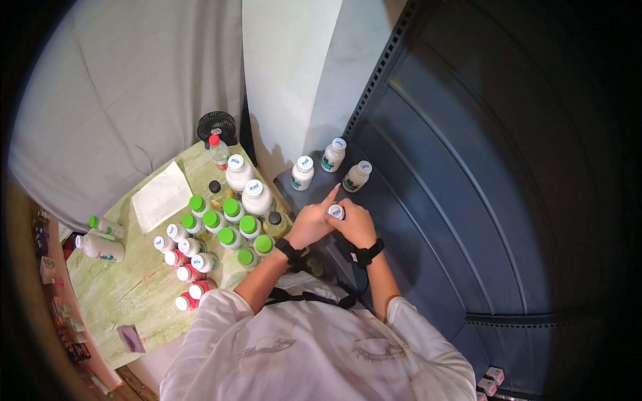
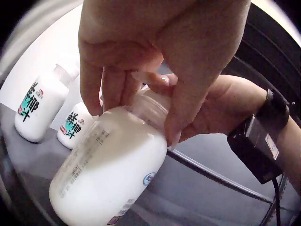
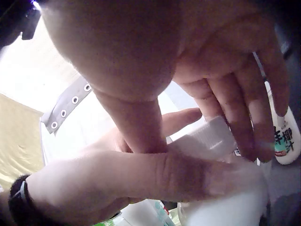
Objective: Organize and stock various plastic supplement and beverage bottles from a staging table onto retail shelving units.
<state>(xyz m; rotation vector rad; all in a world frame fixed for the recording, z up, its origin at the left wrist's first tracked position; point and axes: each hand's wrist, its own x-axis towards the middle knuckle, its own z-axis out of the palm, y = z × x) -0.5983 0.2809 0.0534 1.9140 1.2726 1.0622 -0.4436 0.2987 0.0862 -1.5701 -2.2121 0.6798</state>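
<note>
Both hands meet at one white bottle (image 2: 108, 165), whose pale cap (image 1: 336, 212) shows between them in the head view. My left hand (image 1: 311, 226) grips it near the neck, with a finger stretched forward. Around the cap (image 3: 207, 137) curl the thumb and fingers of my right hand (image 1: 358, 226). The bottle is tilted in the left wrist view; its body is mostly hidden by the hands from above. Just beyond the hands, three similar white bottles stand upright on the dark surface: a left one (image 1: 302, 175), a back one (image 1: 333, 157) and a right one (image 1: 357, 176).
On the left, a green-patterned table (image 1: 100, 307) bears several green-capped bottles (image 1: 228, 237), several pink bottles (image 1: 187, 273), two large white bottles (image 1: 255, 198), a paper sheet (image 1: 162, 195) and a red-capped bottle (image 1: 219, 152). A black fan (image 1: 216, 127) stands behind. Dark ribbed panelling (image 1: 435, 194) rises on the right.
</note>
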